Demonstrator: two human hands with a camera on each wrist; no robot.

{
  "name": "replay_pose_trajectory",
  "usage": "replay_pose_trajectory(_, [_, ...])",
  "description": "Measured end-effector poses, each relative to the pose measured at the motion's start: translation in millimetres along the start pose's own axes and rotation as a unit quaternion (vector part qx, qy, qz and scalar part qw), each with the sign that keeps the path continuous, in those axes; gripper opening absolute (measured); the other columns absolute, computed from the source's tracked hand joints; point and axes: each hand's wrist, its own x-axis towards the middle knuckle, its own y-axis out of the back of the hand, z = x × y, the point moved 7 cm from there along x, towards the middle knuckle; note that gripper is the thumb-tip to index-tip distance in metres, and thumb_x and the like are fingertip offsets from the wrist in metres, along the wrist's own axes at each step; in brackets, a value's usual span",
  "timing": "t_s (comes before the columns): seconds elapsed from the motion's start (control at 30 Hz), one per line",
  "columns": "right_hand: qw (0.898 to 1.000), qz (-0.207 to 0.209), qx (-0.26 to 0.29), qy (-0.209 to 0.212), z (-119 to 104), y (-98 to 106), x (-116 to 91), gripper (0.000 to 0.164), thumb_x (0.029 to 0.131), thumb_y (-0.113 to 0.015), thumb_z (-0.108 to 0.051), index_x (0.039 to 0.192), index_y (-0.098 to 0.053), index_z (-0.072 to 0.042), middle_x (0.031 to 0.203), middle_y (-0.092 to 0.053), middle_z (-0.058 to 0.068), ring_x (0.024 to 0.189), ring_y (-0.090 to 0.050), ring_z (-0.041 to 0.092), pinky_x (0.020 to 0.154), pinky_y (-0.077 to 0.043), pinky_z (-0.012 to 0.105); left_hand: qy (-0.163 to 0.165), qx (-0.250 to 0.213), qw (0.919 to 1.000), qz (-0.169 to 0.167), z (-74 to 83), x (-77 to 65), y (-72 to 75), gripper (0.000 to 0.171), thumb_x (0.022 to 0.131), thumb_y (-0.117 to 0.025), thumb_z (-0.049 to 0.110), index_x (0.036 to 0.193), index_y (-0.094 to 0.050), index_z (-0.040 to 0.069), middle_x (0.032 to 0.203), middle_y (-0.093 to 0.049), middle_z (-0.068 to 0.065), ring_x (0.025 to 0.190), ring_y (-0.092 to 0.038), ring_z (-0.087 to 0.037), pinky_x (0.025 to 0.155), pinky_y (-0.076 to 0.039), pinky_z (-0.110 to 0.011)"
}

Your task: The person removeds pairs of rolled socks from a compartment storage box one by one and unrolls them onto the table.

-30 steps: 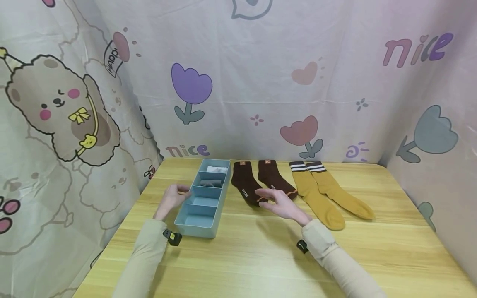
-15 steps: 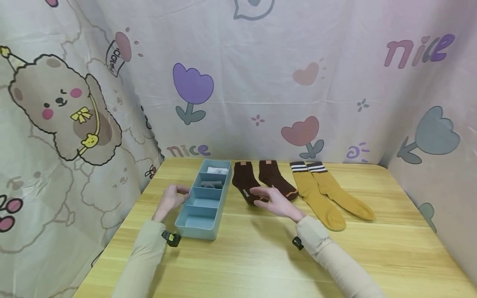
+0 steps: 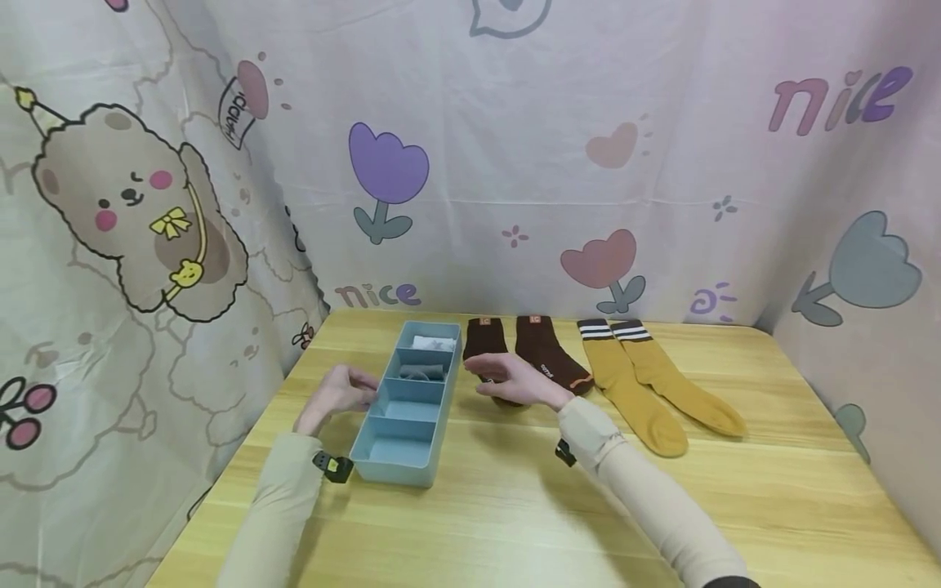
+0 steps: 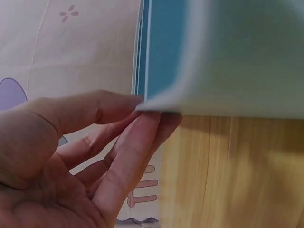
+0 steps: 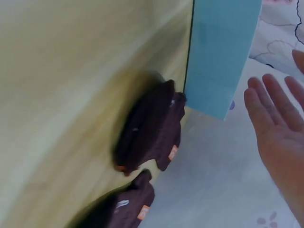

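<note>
A long light-blue organizer box (image 3: 400,472) with several compartments stands at the table's left. My left hand (image 3: 340,398) pinches its left wall; in the left wrist view the thumb and fingers (image 4: 130,159) close on the box edge (image 4: 166,102). A white folded item (image 3: 432,343) lies in the farthest compartment and a grey rolled item (image 3: 421,371) in the one before it. The two nearer compartments hold nothing. Over one brown sock (image 3: 483,333), my right hand (image 3: 518,378) hovers with relaxed fingers, holding nothing. Another brown sock (image 3: 547,355) lies to the right.
Two mustard socks (image 3: 635,400) with striped cuffs lie flat, right of the brown ones. The wooden table (image 3: 500,523) ends at a printed curtain (image 3: 478,163) at the back and sides.
My right hand has moved left over the brown socks, towards the box. The box has shifted slightly nearer to me, with my left hand still on its wall.
</note>
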Motion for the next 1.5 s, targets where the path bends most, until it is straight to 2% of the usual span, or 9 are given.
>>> replay_pose_trajectory(0.13, [0.999, -0.031, 0.020, 0.004, -6, -2, 21, 0.047, 0.097, -0.060, -0.002, 0.141, -0.049, 0.009, 0.144, -0.053, 0.030, 0.134, -0.053, 0.041, 0.113, -0.043, 0.052, 0.003, -0.024, 0.9995, -0.021, -3.5, -2.1, -0.4, 0.028, 0.086, -0.071, -0.003, 0.111, -0.067, -0.016, 0.100, -0.074, -0.025, 0.079, -0.073, -0.020, 0.073, -0.063, -0.031])
replay_pose_trajectory(0.3, [0.997, -0.068, 0.026, -0.011, -10, -9, 51, 0.050, 0.097, -0.058, 0.002, 0.145, -0.046, 0.007, 0.149, -0.050, 0.028, 0.139, -0.049, 0.040, 0.116, -0.040, 0.054, -0.008, -0.035, 0.9985, -0.041, -5.7, -3.2, -1.0, 0.032, 0.087, -0.072, -0.002, 0.115, -0.065, -0.016, 0.103, -0.073, -0.026, 0.086, -0.075, -0.028, 0.074, -0.063, -0.031])
replay_pose_trajectory(0.47, [0.995, -0.096, 0.002, -0.031, -9, -21, 84, 0.051, 0.098, -0.058, 0.000, 0.148, -0.044, 0.001, 0.150, -0.051, 0.023, 0.139, -0.050, 0.035, 0.115, -0.043, 0.047, -0.022, -0.038, 0.9979, -0.047, -7.4, -3.4, -0.7, 0.035, 0.088, -0.071, -0.002, 0.118, -0.064, -0.016, 0.106, -0.072, -0.026, 0.090, -0.074, -0.031, 0.078, -0.063, -0.035])
replay_pose_trajectory(0.67, [0.989, -0.127, -0.001, -0.074, -3, -35, 112, 0.050, 0.097, -0.059, 0.001, 0.146, -0.046, -0.001, 0.150, -0.052, 0.019, 0.139, -0.051, 0.034, 0.115, -0.044, 0.044, -0.037, -0.042, 0.9972, -0.049, -7.8, -1.3, -1.4, 0.035, 0.087, -0.072, -0.002, 0.118, -0.064, -0.017, 0.102, -0.072, -0.022, 0.088, -0.074, -0.026, 0.081, -0.062, -0.037])
replay_pose_trajectory(0.87, [0.976, -0.171, -0.053, -0.120, 4, -48, 125, 0.047, 0.098, -0.060, -0.003, 0.144, -0.050, -0.008, 0.151, -0.051, 0.016, 0.139, -0.050, 0.032, 0.118, -0.041, 0.044, -0.041, -0.042, 0.9967, -0.056, -7.7, -1.0, -2.1, 0.035, 0.087, -0.072, -0.002, 0.118, -0.064, -0.016, 0.105, -0.072, -0.025, 0.091, -0.074, -0.029, 0.080, -0.063, -0.035])
replay_pose_trajectory(1.1, [0.960, -0.214, -0.126, -0.128, 6, -65, 136, 0.050, 0.097, -0.061, -0.007, 0.146, -0.050, -0.014, 0.151, -0.051, 0.012, 0.142, -0.046, 0.026, 0.119, -0.039, 0.040, -0.026, -0.039, 0.9975, -0.053, -8.7, -2.0, -2.8, 0.036, 0.087, -0.072, -0.001, 0.120, -0.064, -0.015, 0.111, -0.071, -0.029, 0.094, -0.074, -0.035, 0.079, -0.063, -0.033])
replay_pose_trajectory(1.3, [0.950, -0.206, -0.160, -0.170, 12, -71, 141, 0.056, 0.094, -0.064, -0.004, 0.145, -0.053, -0.024, 0.152, -0.051, 0.006, 0.139, -0.047, 0.023, 0.119, -0.039, 0.043, -0.014, -0.043, 0.9980, -0.043, -8.2, -0.7, -2.9, 0.034, 0.088, -0.072, -0.001, 0.119, -0.065, -0.014, 0.112, -0.071, -0.028, 0.089, -0.075, -0.026, 0.081, -0.062, -0.036])
replay_pose_trajectory(1.43, [0.938, -0.204, -0.203, -0.194, 17, -73, 144, 0.058, 0.094, -0.064, -0.004, 0.144, -0.054, -0.032, 0.152, -0.050, 0.001, 0.132, -0.047, 0.019, 0.119, -0.038, 0.045, -0.015, -0.041, 0.9981, -0.043, -8.5, -0.3, -2.9, 0.033, 0.088, -0.072, -0.002, 0.118, -0.065, -0.014, 0.110, -0.071, -0.028, 0.088, -0.074, -0.022, 0.080, -0.063, -0.035])
replay_pose_trajectory(1.5, [0.933, -0.204, -0.221, -0.196, 18, -74, 145, 0.058, 0.094, -0.064, -0.003, 0.143, -0.055, -0.033, 0.151, -0.051, 0.000, 0.128, -0.049, 0.018, 0.117, -0.041, 0.043, -0.014, -0.042, 0.9981, -0.044, -9.4, -0.5, -2.6, 0.033, 0.088, -0.072, -0.002, 0.118, -0.065, -0.015, 0.109, -0.071, -0.028, 0.088, -0.074, -0.022, 0.079, -0.063, -0.034])
